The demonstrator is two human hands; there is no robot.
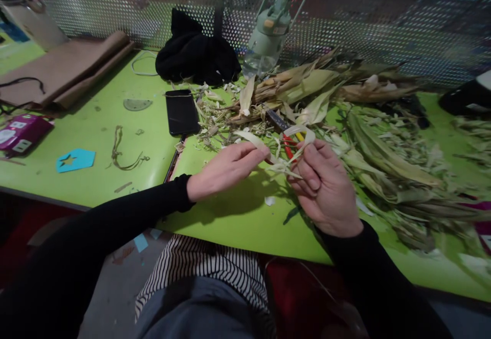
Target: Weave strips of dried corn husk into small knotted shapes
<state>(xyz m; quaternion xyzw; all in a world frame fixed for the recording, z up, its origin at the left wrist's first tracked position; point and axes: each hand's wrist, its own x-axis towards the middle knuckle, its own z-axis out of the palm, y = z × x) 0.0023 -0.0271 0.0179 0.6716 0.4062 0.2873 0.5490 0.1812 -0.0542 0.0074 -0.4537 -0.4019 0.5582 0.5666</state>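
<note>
Tabletop [95,124]: green, and it carries everything below; a perforated metal screen stands along its far edge.
Husk pile [356,124]: dried corn husks heaped across the right half, with loose trimmings spilling toward the middle.
Brown paper [65,68]: a folded sheet at the far left.
Black cloth [195,52]: bunched against the screen.
Bottle [270,29]: pale green with a carry loop, just right of the cloth.
Phone [182,111]: face up with a dark screen, left of the trimmings.
Left hand [226,167]: fingers stretched rightward, the grip pinched narrow on the near end of the husk strip.
Right hand [326,185]: palm turned up, the grip closed on the strip's other end, which loops over the fingertips.
Cutter [286,134]: red and yellow handles, lying just beyond the two hands and untouched.
Husk strip [282,166]: held above the tabletop between the hands. Its long axis runs left to right, from one grip to the other. Both hands are on it, so neither is nearer, and thin shreds hang from its middle.
</note>
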